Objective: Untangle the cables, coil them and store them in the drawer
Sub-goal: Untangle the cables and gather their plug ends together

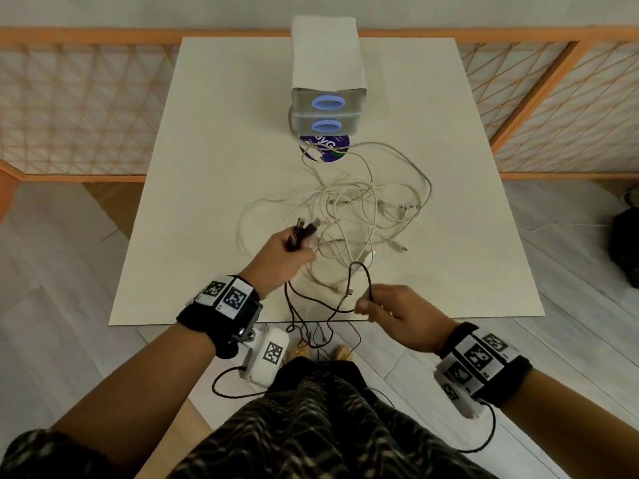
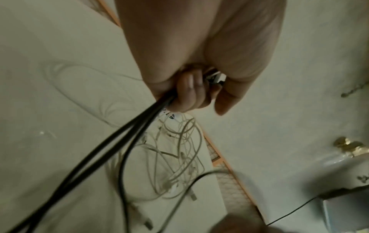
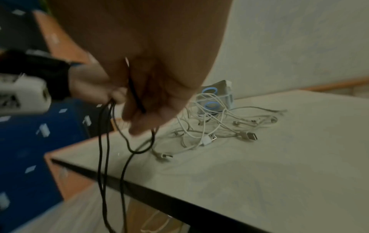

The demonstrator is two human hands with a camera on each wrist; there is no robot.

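A tangle of white cables (image 1: pixel 359 209) (image 3: pixel 219 126) (image 2: pixel 179 157) lies in the middle of the table (image 1: pixel 207 167). My left hand (image 1: pixel 283 257) (image 2: pixel 191 93) grips a bunch of black cables (image 1: pixel 304 305) (image 2: pixel 111 149) near their plugs (image 1: pixel 306 228), which stick up out of the fist. Those black strands hang down past the table's near edge. My right hand (image 1: pixel 387 305) (image 3: pixel 143 113) pinches a loop of one black cable (image 1: pixel 363 274) (image 3: pixel 137 99) just above the front edge. A small grey drawer unit (image 1: pixel 326 114) (image 3: pixel 216 97) with two blue oval handles stands at the back, both drawers closed.
A round blue sticker (image 1: pixel 325 148) lies in front of the drawer unit, with one white cable running over it. An orange lattice fence (image 1: pixel 79 105) surrounds the table's far side. A dark bag (image 1: pixel 626 247) sits on the floor at right.
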